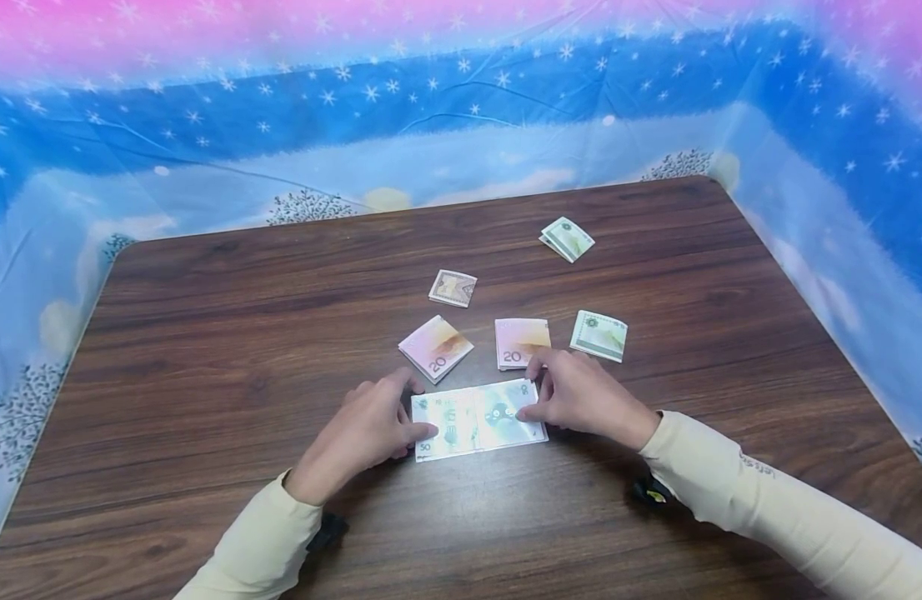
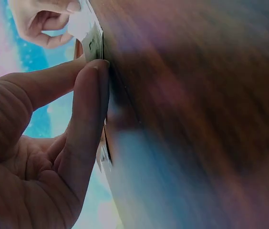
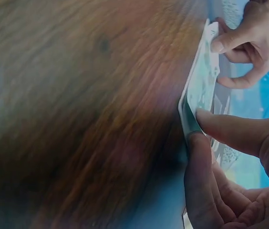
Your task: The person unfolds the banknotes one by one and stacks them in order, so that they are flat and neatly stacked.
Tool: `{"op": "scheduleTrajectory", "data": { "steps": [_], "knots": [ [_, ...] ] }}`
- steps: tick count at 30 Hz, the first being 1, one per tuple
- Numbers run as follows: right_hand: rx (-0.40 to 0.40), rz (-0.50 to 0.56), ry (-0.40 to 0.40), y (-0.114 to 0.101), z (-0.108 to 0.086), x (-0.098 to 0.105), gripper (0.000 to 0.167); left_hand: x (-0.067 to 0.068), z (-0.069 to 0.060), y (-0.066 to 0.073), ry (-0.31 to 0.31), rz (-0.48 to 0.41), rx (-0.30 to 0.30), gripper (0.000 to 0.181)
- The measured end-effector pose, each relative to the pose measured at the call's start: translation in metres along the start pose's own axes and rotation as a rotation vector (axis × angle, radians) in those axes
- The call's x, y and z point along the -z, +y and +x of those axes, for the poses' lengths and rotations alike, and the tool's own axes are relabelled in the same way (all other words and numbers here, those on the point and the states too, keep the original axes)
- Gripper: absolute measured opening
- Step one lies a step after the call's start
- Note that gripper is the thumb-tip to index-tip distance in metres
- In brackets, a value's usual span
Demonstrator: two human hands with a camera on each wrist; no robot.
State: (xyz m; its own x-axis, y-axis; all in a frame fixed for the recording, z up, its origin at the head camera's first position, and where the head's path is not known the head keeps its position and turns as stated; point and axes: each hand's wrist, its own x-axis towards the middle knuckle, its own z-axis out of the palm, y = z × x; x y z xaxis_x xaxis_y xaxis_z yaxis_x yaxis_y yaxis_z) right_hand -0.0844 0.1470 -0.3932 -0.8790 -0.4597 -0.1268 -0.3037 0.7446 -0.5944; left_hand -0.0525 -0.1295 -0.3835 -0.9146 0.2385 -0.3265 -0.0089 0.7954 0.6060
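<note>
A pale green banknote (image 1: 472, 417) marked 50 lies out flat near the front of the table, bright with glare; its edge shows more than one layer. At its left end my left hand (image 1: 367, 425) pinches it, thumb on top. My right hand (image 1: 577, 396) grips the other end between thumb and fingers. Seen from the right wrist, the note (image 3: 202, 81) bends up slightly by the right fingertips. Just beyond it sit two folded pink 20 notes, one on the left (image 1: 436, 347) and one (image 1: 519, 340) close to my right fingers.
A folded green note (image 1: 599, 335) lies right of the pink ones, and another green one (image 1: 568, 240) farther back. A small folded brownish note (image 1: 453, 287) is behind the left pink note. The dark wooden table (image 1: 243, 333) is bordered by a snowflake-patterned cloth (image 1: 431, 92).
</note>
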Motion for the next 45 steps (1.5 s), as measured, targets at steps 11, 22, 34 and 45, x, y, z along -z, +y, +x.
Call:
{"op": "scheduleTrajectory", "data": {
  "steps": [11, 22, 34, 45],
  "knots": [
    [0.021, -0.028, 0.033, -0.001, 0.000, 0.002, 0.043, 0.006, 0.000, 0.000, -0.008, -0.027, -0.041, 0.046],
    [-0.042, 0.038, 0.110, 0.009, 0.022, 0.034, 0.025, 0.021, 0.001, -0.011, 0.003, -0.255, -0.181, 0.022],
    [-0.147, -0.131, 0.076, 0.025, 0.049, 0.035, 0.055, 0.019, 0.004, -0.010, -0.007, -0.333, -0.171, 0.019],
    [-0.127, -0.120, 0.093, 0.029, 0.057, 0.034, 0.055, 0.017, 0.006, -0.007, -0.009, -0.387, -0.178, 0.019]
  ]
}}
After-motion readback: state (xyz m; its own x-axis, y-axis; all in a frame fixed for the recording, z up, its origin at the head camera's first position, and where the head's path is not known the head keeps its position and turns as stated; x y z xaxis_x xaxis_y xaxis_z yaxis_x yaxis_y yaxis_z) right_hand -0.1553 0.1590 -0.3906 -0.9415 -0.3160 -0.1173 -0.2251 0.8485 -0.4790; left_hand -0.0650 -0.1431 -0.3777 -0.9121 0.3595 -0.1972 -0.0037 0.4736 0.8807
